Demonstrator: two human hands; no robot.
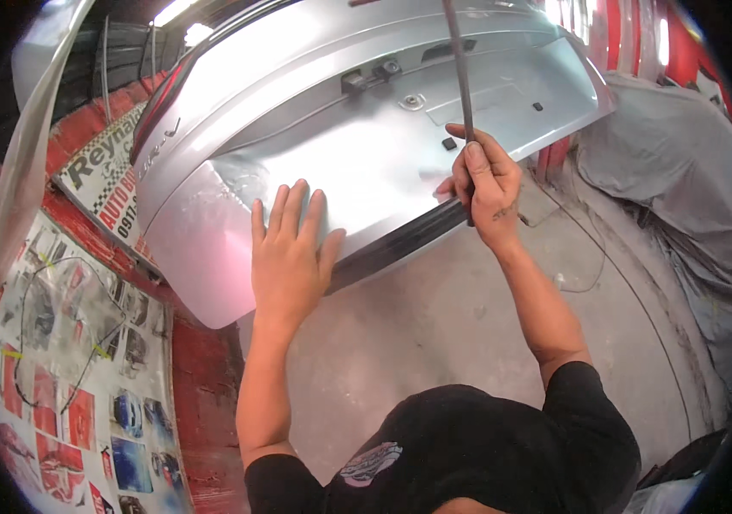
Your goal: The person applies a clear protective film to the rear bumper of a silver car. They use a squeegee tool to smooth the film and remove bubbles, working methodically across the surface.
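A silver car tailgate point(345, 163) stretches across the upper middle, its painted face toward me. My left hand point(287, 257) lies with fingers spread and stretched out against its lower left part. Just beyond those fingertips, the panel shows an uneven, crumpled-looking patch point(244, 177). In my right hand point(493, 184) is a long thin metal rod point(461, 73), held upright with fingers wrapped round it. The rod runs up past the top of the picture. A black strip point(400, 244) lines the tailgate's near edge, passing close to both hands.
Grey cloth point(666, 163) drapes over something bulky at the right. At the left stand a printed signboard point(100, 180) and a sheet of car pictures point(66, 368) beside a red wall point(203, 403). A thin cable point(632, 274) crosses the concrete floor point(400, 343).
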